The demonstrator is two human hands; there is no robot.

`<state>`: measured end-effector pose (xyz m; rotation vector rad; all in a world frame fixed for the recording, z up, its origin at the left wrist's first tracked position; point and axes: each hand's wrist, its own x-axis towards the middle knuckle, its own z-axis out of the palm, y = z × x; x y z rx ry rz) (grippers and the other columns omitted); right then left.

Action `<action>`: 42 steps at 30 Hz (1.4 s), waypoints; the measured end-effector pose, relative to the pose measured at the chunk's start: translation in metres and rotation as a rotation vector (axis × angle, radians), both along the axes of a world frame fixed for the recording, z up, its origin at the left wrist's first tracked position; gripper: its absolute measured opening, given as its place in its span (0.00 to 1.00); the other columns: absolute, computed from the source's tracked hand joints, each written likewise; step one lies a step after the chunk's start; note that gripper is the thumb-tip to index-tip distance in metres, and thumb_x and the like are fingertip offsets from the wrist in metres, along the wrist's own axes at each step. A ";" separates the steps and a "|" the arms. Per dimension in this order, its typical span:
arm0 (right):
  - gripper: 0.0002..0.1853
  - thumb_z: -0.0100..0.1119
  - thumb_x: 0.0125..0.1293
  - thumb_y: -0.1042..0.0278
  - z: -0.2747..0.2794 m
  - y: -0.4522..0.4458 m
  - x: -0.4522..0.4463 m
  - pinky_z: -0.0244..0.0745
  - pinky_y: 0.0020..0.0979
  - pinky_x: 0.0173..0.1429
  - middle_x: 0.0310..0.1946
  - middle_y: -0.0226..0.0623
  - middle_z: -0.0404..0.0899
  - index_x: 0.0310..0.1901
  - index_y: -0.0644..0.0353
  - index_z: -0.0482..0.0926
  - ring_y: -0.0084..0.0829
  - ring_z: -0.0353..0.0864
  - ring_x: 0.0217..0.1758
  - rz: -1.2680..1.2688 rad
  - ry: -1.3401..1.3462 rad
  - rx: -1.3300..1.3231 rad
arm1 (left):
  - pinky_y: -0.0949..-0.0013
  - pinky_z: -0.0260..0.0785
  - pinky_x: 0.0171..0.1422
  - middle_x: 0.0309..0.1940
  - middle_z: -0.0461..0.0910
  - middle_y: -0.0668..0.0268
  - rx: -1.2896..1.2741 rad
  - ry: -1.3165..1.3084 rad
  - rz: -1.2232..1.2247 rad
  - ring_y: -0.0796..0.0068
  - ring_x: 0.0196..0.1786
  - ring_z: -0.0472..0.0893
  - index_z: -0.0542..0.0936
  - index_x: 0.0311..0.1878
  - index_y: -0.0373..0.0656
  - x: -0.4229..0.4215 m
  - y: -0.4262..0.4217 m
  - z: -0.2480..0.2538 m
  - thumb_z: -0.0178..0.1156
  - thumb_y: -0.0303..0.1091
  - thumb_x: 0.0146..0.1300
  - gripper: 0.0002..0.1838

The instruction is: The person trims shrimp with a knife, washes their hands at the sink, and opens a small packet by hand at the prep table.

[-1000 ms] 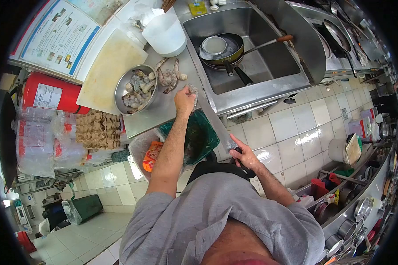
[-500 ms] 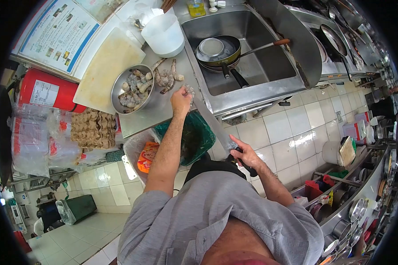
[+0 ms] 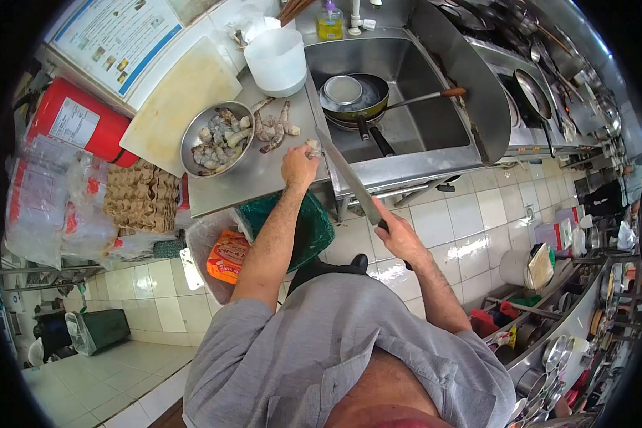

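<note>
My left hand [image 3: 299, 170] is closed with its fingertips round a peeled-looking shrimp [image 3: 312, 148] at the counter's right edge. In my right hand [image 3: 404, 241] is a long kitchen knife [image 3: 354, 182], gripped by its black handle. Its blade slants up and left, the tip end close beside the held shrimp; whether it touches cannot be made out. Left of my left hand, a metal bowl [image 3: 238, 160] contains several grey shrimp [image 3: 220, 137]. More shrimp [image 3: 269, 131] lie loose on the steel counter [image 3: 260, 175] between bowl and hand.
A sink [image 3: 435, 93] with a pan [image 3: 371, 89] in it adjoins the counter on the right. Behind the bowl are a cutting board [image 3: 189, 93] and a white bucket [image 3: 277, 64]. Below the counter edge stands a green-lined bin [image 3: 314, 235], beside a container with an orange packet [image 3: 228, 257].
The knife has moved up and forward, its tip now beyond the held shrimp. My right hand has risen with it and wraps the handle more fully. The camera view has shifted slightly.
</note>
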<state>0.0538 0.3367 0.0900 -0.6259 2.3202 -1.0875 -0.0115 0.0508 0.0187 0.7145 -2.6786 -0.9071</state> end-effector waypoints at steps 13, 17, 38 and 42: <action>0.40 0.50 0.64 0.76 0.001 -0.034 0.000 0.77 0.47 0.47 0.43 0.53 0.76 0.74 0.34 0.48 0.50 0.81 0.41 0.170 0.315 0.410 | 0.53 0.71 0.50 0.41 0.80 0.60 -0.341 -0.012 -0.209 0.56 0.47 0.79 0.80 0.45 0.48 0.027 -0.022 0.021 0.62 0.33 0.54 0.13; 0.40 0.50 0.64 0.75 -0.002 -0.031 -0.004 0.77 0.47 0.45 0.40 0.52 0.76 0.74 0.34 0.47 0.50 0.81 0.40 0.188 0.307 0.393 | 0.53 0.72 0.51 0.44 0.80 0.58 -0.238 0.005 -0.233 0.54 0.48 0.80 0.81 0.47 0.47 0.025 -0.022 0.022 0.63 0.36 0.56 0.15; 0.39 0.53 0.64 0.74 0.014 -0.021 0.004 0.78 0.46 0.40 0.36 0.49 0.75 0.74 0.36 0.50 0.48 0.80 0.33 0.163 0.366 0.483 | 0.53 0.72 0.52 0.44 0.79 0.59 -0.239 -0.152 -0.323 0.54 0.48 0.80 0.84 0.44 0.47 0.010 -0.023 0.038 0.61 0.35 0.56 0.13; 0.41 0.52 0.61 0.76 0.009 -0.034 0.002 0.78 0.46 0.40 0.36 0.50 0.76 0.74 0.36 0.49 0.49 0.81 0.34 0.153 0.370 0.478 | 0.53 0.72 0.51 0.42 0.78 0.60 -0.248 -0.143 -0.341 0.54 0.46 0.80 0.83 0.42 0.46 0.009 -0.023 0.037 0.61 0.34 0.55 0.11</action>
